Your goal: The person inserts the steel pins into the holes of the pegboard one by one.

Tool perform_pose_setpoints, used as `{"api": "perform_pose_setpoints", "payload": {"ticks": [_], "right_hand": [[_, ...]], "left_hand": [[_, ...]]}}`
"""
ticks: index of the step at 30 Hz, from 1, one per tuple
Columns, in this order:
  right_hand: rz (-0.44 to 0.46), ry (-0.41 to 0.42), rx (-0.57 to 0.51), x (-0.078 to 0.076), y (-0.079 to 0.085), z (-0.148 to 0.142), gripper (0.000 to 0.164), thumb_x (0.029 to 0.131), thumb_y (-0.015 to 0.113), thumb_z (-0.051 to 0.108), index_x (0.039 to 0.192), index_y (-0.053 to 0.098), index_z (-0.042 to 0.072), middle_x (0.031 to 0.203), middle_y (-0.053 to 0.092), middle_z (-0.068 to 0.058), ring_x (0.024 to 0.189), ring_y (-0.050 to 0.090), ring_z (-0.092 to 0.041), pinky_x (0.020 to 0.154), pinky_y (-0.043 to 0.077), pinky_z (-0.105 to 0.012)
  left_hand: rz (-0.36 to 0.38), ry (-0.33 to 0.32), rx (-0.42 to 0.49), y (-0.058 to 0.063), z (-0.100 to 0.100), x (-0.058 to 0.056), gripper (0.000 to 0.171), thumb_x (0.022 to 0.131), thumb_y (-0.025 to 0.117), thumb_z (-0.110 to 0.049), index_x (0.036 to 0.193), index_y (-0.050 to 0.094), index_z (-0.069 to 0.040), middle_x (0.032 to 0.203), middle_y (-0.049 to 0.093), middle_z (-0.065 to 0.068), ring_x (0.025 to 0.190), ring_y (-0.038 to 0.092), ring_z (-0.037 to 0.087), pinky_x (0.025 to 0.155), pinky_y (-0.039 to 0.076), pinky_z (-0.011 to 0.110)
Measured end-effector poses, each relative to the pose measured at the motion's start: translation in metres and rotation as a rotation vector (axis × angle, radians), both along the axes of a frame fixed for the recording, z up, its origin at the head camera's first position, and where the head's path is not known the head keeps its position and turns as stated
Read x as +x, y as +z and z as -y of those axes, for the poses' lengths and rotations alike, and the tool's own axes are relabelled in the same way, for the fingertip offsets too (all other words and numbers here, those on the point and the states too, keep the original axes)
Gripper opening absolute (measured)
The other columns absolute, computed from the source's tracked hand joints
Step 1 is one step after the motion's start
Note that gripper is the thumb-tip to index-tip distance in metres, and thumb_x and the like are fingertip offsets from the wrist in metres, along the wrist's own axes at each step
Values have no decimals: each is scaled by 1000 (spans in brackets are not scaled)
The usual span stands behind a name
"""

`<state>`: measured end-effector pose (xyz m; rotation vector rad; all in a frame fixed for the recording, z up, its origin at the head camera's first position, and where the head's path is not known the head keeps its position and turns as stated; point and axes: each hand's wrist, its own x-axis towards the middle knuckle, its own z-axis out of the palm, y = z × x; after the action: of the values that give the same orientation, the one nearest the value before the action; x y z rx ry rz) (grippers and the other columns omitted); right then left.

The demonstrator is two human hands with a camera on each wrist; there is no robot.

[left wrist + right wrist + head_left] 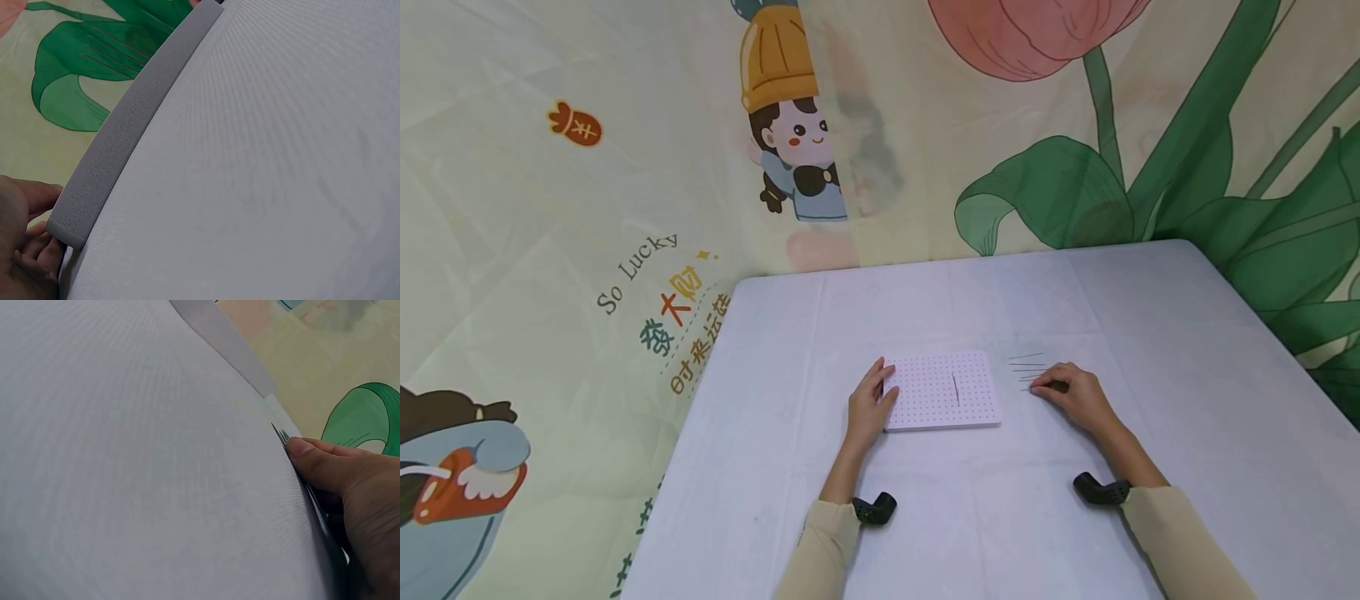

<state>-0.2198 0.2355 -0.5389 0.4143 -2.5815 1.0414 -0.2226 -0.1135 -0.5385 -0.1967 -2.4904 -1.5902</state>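
On a white-clothed table [745,467] before a tulip-print backdrop [917,192], the left hand [871,406] grips a perforated board [925,406] by its left edge; the right hand [1075,397] — tips together — pinches a thin rod [1025,390] beside other rods [1028,371], right of the board.

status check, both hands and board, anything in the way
Left hand holds perforated board by left edge. Right hand at thin dark rods, grip unclear. Single rod on board. No obstruction seen between hands.

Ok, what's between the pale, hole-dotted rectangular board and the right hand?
Head view: several thin, dark, needle-like rods lie on the white tablecloth between the board and right hand.
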Motion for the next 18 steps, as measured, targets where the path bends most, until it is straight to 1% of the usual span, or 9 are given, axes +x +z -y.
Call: {"api": "perform_pose_setpoints", "payload": {"ticks": [6, 9, 14, 18], "right_hand": [[6, 18, 57, 0, 1, 1, 8, 73, 72, 8, 80, 69, 11, 79, 62, 1, 81, 50, -14, 71, 43, -29], [2, 29, 69, 0, 0, 1, 7, 74, 71, 9, 81, 68, 10, 80, 61, 1, 81, 50, -15, 71, 42, -30], [-11, 33, 32, 0, -1, -2, 6, 76, 69, 12, 82, 67, 12, 81, 62, 2, 82, 51, -12, 72, 42, -24], [-8, 22, -34, 1, 0, -4, 5, 80, 66, 14, 85, 66, 12, 83, 62, 2, 82, 53, -6, 71, 43, -15]], "left_hand": [[3, 0, 13, -1, 1, -1, 36, 84, 60, -6, 120, 56, -8, 141, 37, 5, 127, 37, 15, 100, 35, 19], [-4, -1, 7, -2, 1, -1, 36, 84, 60, -6, 120, 56, -8, 141, 37, 6, 127, 37, 17, 100, 36, 21], [-8, -1, -2, -3, 0, -1, 37, 84, 60, -6, 120, 56, -8, 141, 37, 6, 127, 37, 18, 100, 37, 23], [-9, -5, 3, -2, 0, 0, 37, 84, 60, -6, 120, 56, -8, 140, 37, 7, 127, 37, 17, 100, 37, 22]]}}
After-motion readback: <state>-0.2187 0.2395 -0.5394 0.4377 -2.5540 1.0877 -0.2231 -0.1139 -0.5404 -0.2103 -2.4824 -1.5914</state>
